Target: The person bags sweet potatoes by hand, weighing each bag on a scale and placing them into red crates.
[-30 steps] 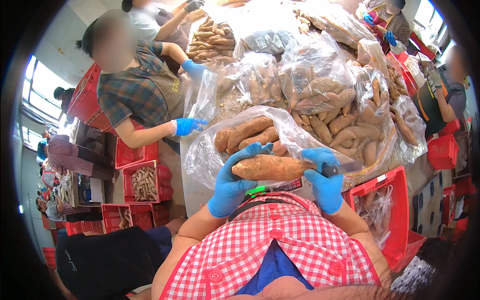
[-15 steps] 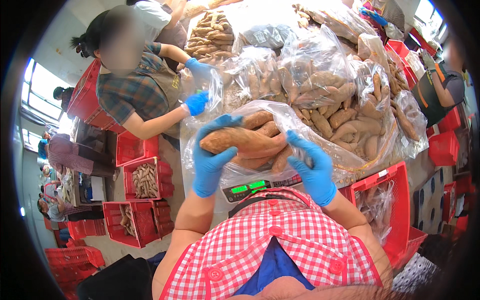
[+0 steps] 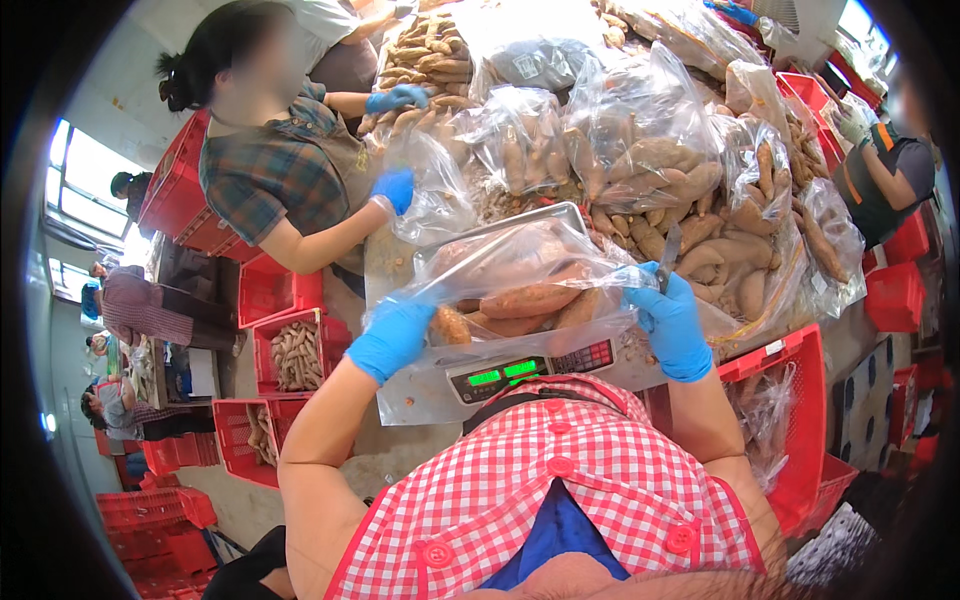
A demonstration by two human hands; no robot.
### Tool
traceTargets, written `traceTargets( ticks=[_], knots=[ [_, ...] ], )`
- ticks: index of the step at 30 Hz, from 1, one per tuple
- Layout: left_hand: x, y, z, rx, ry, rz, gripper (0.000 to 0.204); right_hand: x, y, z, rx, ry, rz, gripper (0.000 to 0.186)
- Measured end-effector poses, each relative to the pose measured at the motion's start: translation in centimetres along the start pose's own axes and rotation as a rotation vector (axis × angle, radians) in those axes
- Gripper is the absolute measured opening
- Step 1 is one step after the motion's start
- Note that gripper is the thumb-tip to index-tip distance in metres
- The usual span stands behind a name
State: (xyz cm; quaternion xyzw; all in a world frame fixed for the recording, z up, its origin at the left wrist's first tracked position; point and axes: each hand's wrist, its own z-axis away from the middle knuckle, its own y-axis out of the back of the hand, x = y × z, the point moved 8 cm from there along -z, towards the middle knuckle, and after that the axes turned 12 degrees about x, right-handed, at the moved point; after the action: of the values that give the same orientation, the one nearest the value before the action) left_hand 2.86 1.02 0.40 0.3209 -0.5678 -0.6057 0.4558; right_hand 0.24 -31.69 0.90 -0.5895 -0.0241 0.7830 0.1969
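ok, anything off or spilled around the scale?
Nothing spilled. Both gloved hands, left hand and right hand, hold a clear bag of sweet potatoes over the digital scale. One oddity: a knife sticks up from the right hand.

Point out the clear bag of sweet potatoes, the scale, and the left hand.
clear bag of sweet potatoes (image 3: 520, 285), head view, plastic front.
scale (image 3: 530, 368), head view, display panel.
left hand (image 3: 392, 335), head view, gloved back.

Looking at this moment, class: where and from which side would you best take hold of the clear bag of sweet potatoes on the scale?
Probably at the bag's two open top corners, from either side, as the left hand and right hand do now. The sweet potatoes lie heavy in the middle on the scale, while the loose film bunches at the ends, giving something to pinch without squeezing the load.
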Motion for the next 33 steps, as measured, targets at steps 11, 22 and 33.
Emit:
traceTargets(
  ticks=[11, 22, 33],
  knots=[
    [2.0, 9.3, -1.6, 0.198, 0.036, -0.041, 0.075, -3.7, -2.7, 0.6, -0.061, 0.146, 0.004, 0.029],
    [-0.6, -3.2, -8.4, 0.234, -0.046, 0.173, 0.034, -4.5, -5.5, 1.7, -0.136, 0.15, -0.097, 0.044],
    [-5.3, -8.1, -13.9, 0.079, -0.223, 0.159, 0.042, -3.2, -7.8, 1.1, -0.323, 0.046, -0.015, 0.044]
  ],
)
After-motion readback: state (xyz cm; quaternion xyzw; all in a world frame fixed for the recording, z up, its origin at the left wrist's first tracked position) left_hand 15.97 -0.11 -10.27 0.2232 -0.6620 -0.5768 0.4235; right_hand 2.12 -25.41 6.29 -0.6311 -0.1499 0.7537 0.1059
